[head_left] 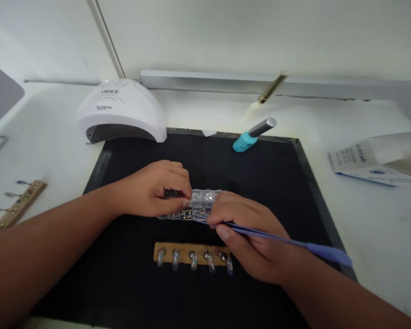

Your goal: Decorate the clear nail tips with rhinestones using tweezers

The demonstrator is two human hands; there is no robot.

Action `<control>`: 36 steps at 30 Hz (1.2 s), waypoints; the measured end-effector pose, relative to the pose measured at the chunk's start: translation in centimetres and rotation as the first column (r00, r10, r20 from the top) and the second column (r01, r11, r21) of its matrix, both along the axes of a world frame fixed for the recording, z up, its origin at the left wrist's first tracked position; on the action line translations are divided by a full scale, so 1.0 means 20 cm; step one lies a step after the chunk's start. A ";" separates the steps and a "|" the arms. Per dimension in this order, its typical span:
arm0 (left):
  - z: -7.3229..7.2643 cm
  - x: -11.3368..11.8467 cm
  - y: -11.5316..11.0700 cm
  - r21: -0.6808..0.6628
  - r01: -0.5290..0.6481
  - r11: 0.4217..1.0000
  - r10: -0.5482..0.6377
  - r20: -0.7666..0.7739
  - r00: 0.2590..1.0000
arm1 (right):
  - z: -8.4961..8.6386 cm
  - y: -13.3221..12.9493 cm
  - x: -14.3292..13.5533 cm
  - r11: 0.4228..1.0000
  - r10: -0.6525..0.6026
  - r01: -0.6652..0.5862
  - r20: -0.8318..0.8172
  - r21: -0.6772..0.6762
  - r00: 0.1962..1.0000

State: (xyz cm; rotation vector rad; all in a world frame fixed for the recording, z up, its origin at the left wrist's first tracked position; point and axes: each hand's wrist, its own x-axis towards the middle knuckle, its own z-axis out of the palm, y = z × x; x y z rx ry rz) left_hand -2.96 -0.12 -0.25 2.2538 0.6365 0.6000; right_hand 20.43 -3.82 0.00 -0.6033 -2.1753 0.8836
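Note:
A clear compartment case of rhinestones (197, 196) lies on the black mat (260, 178), with silvery and mixed-colour bits in its cells. My left hand (160, 189) is closed over the case's left side, thumb and forefinger pinched together at its cells. In my right hand (250, 228) is a pair of blue-violet tweezers (270, 235), gripped between thumb and fingers, the tips low over the front of the case. Nearer to me stands a wooden nail-tip holder (184, 253) bearing several decorated nail tips (193, 260). My right fingers hide the case's right end.
A white nail lamp (123, 105) sits behind the mat's left corner. A turquoise polish bottle (246, 140) stands at the mat's back edge, with a gold tube (273, 88) beyond it. An opened carton (370, 160) is on the right, another nail-tip holder (23, 201) on the left.

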 end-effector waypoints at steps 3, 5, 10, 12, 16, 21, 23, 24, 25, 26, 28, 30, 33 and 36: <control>-0.01 0.00 0.02 -0.019 0.019 1.000 -0.019 0.010 1.000 | -0.01 0.00 0.01 0.999 0.010 -0.012 0.046 0.043 0.999; -0.02 0.00 0.03 -0.025 0.028 0.999 -0.027 0.019 0.999 | -0.01 0.01 0.01 0.999 0.014 -0.017 0.063 0.050 0.998; -0.01 -0.01 0.03 -0.051 0.030 0.998 -0.029 0.033 0.999 | -0.01 0.01 0.01 1.000 0.018 -0.018 0.082 -0.010 0.996; -0.01 -0.01 0.03 -0.062 0.033 0.998 -0.031 0.032 0.999 | 0.00 0.01 0.00 0.999 0.028 -0.025 0.082 -0.029 0.996; -0.01 -0.01 0.03 -0.081 0.033 0.996 -0.031 0.028 0.999 | 0.00 0.01 0.01 0.999 0.038 -0.035 0.113 -0.024 0.993; 0.00 0.00 0.03 -0.081 0.035 0.996 -0.033 0.021 0.999 | -0.01 0.01 0.02 0.999 0.040 -0.036 0.150 -0.029 0.988; 0.00 0.00 0.03 -0.080 0.034 0.996 -0.032 0.023 0.999 | -0.01 0.01 0.02 0.999 0.043 -0.041 0.152 -0.017 0.987; 0.00 0.00 0.03 -0.080 0.033 0.996 -0.031 0.022 0.999 | -0.01 0.01 0.01 0.999 0.039 -0.039 0.161 -0.006 0.986; 0.00 0.00 0.03 -0.079 0.033 0.996 -0.031 0.018 0.999 | -0.01 0.01 0.01 0.999 0.038 -0.039 0.174 0.002 0.984; 0.00 0.00 0.03 -0.078 0.033 0.996 -0.032 0.013 0.999 | -0.01 0.01 0.00 0.999 0.035 -0.038 0.196 0.009 0.980; 0.00 -0.01 0.03 -0.076 0.035 0.997 -0.035 0.006 0.999 | 0.00 0.01 0.00 0.998 0.041 -0.049 0.213 0.033 0.976; 0.00 -0.01 0.03 -0.070 0.036 0.997 -0.036 0.004 0.999 | 0.01 0.01 0.00 0.995 0.070 -0.082 0.202 0.050 0.977; 0.00 -0.01 0.03 -0.067 0.032 0.997 -0.032 0.001 0.999 | 0.01 0.00 0.01 0.995 0.076 -0.088 0.201 0.053 0.977; 0.00 -0.01 0.03 -0.072 0.030 0.997 -0.030 -0.004 1.000 | 0.01 0.01 0.01 0.997 0.057 -0.069 0.234 0.043 0.971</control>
